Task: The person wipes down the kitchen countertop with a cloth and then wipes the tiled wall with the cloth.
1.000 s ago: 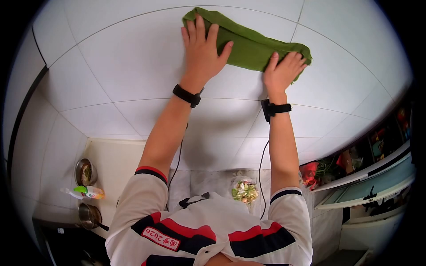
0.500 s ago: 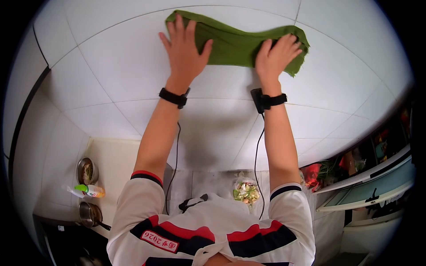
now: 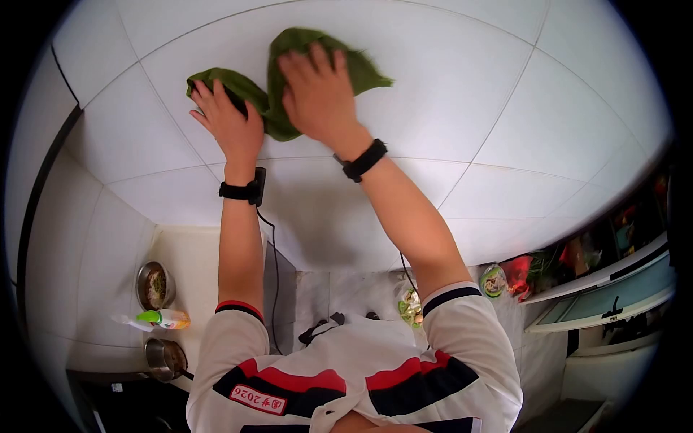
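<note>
A green cloth (image 3: 366, 73) lies bunched against the white tiled wall (image 3: 447, 101), narrowed to a fold between my two hands. My left hand (image 3: 229, 124) rests flat on its left end, fingers stretched out, with the thumb by the fold. On the wider right part, my right hand (image 3: 321, 97) presses with fingers spread and slightly blurred. The cloth's ragged corner sticks out to the right of that hand. Both wrists wear black straps, and a dark cable hangs from each.
At lower left, a metal bowl (image 3: 155, 285), a spray bottle (image 3: 170, 317) and a small pan (image 3: 164, 359) stand on a pale counter (image 3: 198, 252). A bag of food scraps (image 3: 410, 307) lies on the floor. Shelves with a glass door (image 3: 606, 289) stand at right.
Both hands have moved left along the wall with the cloth, the right one farther. The hands are closer together, and the cloth, spread wide before, is now bunched between them.
</note>
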Tool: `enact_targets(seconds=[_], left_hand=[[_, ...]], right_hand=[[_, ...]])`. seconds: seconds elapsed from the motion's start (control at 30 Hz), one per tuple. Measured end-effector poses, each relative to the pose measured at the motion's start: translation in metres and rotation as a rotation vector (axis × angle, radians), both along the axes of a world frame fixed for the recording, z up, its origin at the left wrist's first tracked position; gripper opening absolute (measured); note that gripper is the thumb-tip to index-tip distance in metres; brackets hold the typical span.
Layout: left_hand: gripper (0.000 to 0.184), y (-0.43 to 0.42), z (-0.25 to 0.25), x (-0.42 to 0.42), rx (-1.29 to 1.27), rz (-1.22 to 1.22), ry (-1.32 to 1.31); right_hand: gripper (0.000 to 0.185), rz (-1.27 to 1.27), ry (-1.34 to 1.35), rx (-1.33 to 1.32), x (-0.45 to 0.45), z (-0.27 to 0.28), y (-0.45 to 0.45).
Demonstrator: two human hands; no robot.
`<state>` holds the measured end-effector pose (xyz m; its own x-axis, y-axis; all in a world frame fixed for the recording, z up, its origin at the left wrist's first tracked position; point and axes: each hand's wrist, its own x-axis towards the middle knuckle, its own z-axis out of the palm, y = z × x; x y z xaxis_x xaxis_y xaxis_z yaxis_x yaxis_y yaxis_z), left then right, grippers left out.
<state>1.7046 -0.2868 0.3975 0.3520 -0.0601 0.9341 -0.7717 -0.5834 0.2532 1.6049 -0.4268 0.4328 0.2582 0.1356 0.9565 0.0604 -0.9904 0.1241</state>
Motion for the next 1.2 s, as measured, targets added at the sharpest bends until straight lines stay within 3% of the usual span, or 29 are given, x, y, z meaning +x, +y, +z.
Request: enact_targets(seconds=[0.07,0.27,0.57,0.87,0.97,1.03,1.13,1.2], left_hand=[[0.061,0.014,-0.011,0.007,0.002,0.005,0.044],[0.064,0.008,-0.037,0.016,-0.067,-0.115,-0.043],[0.069,-0.091,-0.051,-0.051,0.098,-0.189,-0.086],[0.054,-0.156,-0.091,-0.130,0.289,-0.464,-0.033],[0.048,-0.153,-0.089,-0.126,0.287,-0.521,-0.046],[0.047,-0.142,-0.084,-0.115,0.318,-0.552,-0.068],[0.054,-0.117,-0.068,-0.092,0.298,-0.418,-0.087],[0.065,-0.096,-0.058,-0.073,0.312,-0.323,-0.077]], right_hand=[[0.042,0.109,0.041,-0.026,0.015,-0.017,0.015],[0.042,0.038,0.007,0.007,0.002,-0.029,0.005],[0.050,-0.461,-0.121,0.238,-0.084,-0.062,-0.122],[0.056,-0.593,-0.064,0.455,-0.137,-0.182,-0.198],[0.060,-0.540,-0.115,0.493,-0.129,-0.188,-0.192],[0.052,-0.441,-0.161,0.405,-0.113,-0.172,-0.169],[0.035,-0.368,-0.076,0.393,-0.091,-0.137,-0.122],[0.035,-0.340,-0.059,0.385,-0.070,-0.123,-0.098]])
